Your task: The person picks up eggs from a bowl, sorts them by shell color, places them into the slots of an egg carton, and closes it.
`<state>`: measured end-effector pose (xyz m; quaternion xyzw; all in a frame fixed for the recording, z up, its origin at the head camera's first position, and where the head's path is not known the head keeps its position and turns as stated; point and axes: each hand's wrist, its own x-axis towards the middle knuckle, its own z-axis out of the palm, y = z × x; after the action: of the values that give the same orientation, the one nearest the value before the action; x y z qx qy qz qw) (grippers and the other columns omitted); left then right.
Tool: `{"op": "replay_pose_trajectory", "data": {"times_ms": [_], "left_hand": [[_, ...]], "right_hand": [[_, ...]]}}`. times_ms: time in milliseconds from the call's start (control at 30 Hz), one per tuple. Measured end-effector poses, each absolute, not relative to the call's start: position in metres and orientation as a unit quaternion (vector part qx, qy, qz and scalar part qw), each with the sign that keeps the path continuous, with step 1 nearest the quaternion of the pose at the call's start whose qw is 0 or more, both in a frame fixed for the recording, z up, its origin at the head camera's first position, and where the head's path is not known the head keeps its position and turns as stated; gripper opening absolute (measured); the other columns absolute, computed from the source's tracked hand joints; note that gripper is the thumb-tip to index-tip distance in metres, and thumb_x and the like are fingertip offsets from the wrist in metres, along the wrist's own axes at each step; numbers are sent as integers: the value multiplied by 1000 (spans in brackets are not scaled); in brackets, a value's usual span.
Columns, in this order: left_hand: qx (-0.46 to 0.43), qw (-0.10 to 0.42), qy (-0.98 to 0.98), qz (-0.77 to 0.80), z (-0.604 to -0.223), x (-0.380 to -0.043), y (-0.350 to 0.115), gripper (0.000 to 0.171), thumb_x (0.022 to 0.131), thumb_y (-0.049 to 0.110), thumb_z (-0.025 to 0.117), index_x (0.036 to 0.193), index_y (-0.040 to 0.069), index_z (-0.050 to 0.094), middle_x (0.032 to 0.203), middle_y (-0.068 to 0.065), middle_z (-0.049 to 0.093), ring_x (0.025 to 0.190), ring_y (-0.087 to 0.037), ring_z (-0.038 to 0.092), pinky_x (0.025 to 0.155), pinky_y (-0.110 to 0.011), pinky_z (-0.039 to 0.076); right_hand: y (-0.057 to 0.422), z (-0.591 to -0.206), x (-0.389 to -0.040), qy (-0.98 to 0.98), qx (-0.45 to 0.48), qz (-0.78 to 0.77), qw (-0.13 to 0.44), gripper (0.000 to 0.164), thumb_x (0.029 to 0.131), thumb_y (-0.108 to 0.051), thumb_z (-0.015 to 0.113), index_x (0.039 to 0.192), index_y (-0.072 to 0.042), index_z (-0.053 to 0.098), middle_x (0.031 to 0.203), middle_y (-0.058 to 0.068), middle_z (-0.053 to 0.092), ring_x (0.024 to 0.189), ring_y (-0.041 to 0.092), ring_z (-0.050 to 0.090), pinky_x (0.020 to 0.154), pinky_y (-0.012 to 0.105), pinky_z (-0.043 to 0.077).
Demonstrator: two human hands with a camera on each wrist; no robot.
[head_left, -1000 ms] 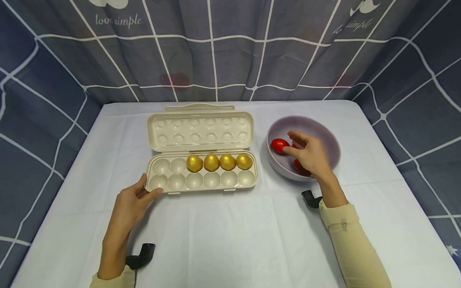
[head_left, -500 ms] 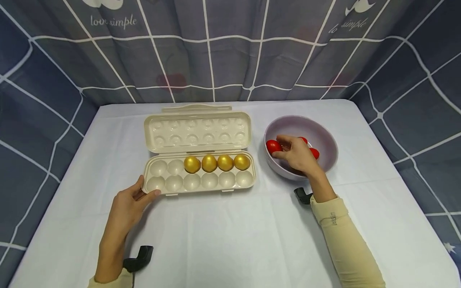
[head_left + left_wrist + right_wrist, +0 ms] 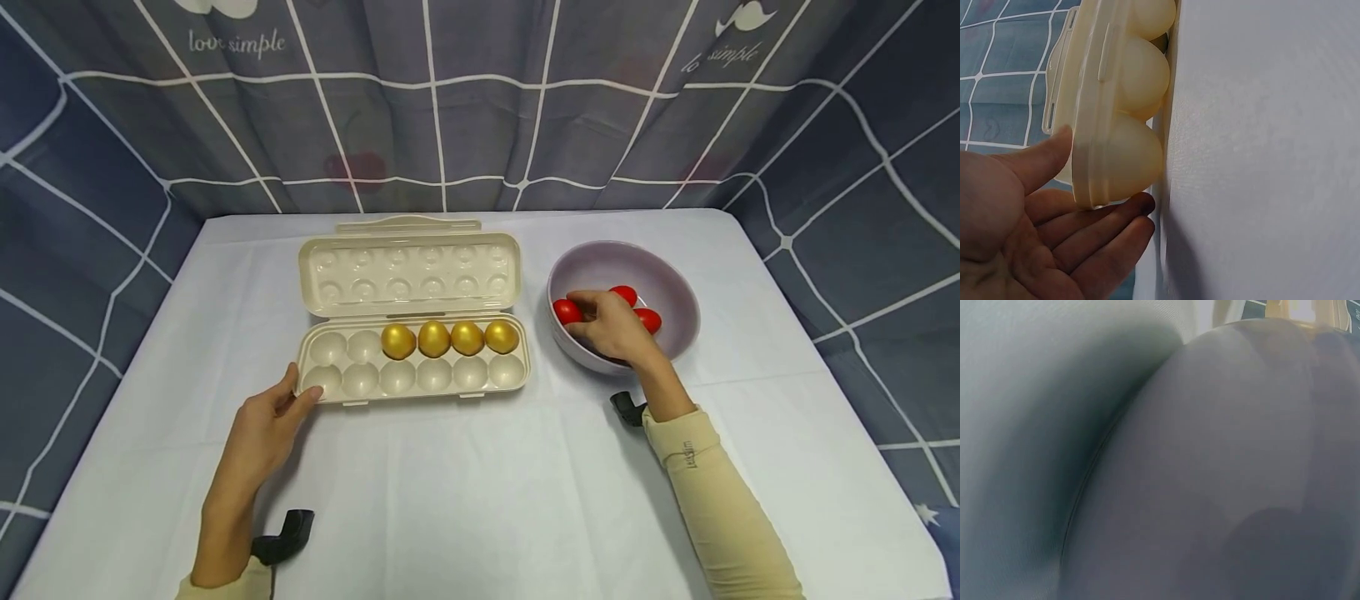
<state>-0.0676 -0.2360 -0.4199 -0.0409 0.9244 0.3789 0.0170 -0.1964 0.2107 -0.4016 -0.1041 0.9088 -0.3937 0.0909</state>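
At eight o'clock, the left hand [image 3: 262,425] pinches the near corner of the egg carton [image 3: 435,377], thumb on the rim, fingers under the end. The carton lies at eleven o'clock on the worktop [image 3: 480,492], four golden eggs [image 3: 434,339] in its far row. At two o'clock, the right hand [image 3: 618,333] dips into the purple bowl [image 3: 675,304], which holds red eggs [image 3: 648,321]; I cannot tell whether its fingers pinch one. Farther off, the carton's lid [image 3: 411,271] lies open toward twelve.

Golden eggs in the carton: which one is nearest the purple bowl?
The rightmost golden egg, at the row's end toward the purple bowl; the other three golden eggs sit to its left.
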Motion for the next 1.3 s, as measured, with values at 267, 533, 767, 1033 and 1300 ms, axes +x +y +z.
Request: {"op": "replay_pose_trajectory", "data": {"times_ms": [267,533,767,1033,1300], "left_hand": [[-46,11,926,375,-420,-69,-234,73,100,38,59,145,-12,31,130,-32,53,112,-36,59,89,-51,47],[-57,22,917,394,-421,-71,-234,76,98,37,63,146,-11,30,136,-32,47,115,-36,58,85,-37,51],[-63,29,912,405,-420,-71,-235,77,97,38,64,146,-11,30,140,-31,43,119,-37,55,84,-22,49],[-59,25,908,415,-420,-72,-235,78,97,39,64,146,-11,30,139,-31,44,119,-37,55,80,-12,46],[-56,22,908,416,-422,-72,-235,77,97,38,64,146,-10,30,136,-31,47,117,-36,56,77,-11,45]], "right_hand": [[212,-403,-197,911,-106,-386,97,47,90,-3,69,133,9,56,128,23,61,113,35,59,100,48,44],[212,-403,-195,911,-96,-389,93,48,89,-6,72,132,7,57,127,22,62,114,35,60,101,48,44],[213,-401,-193,903,-79,-415,79,47,88,-9,74,131,3,60,125,19,64,114,32,61,100,46,46],[215,-401,-192,867,-75,-492,-25,43,83,-5,79,123,3,66,119,18,66,110,29,63,95,38,50],[213,-396,-188,824,-58,-561,-55,48,84,-12,81,126,2,64,119,17,66,109,20,63,91,23,50]]}}
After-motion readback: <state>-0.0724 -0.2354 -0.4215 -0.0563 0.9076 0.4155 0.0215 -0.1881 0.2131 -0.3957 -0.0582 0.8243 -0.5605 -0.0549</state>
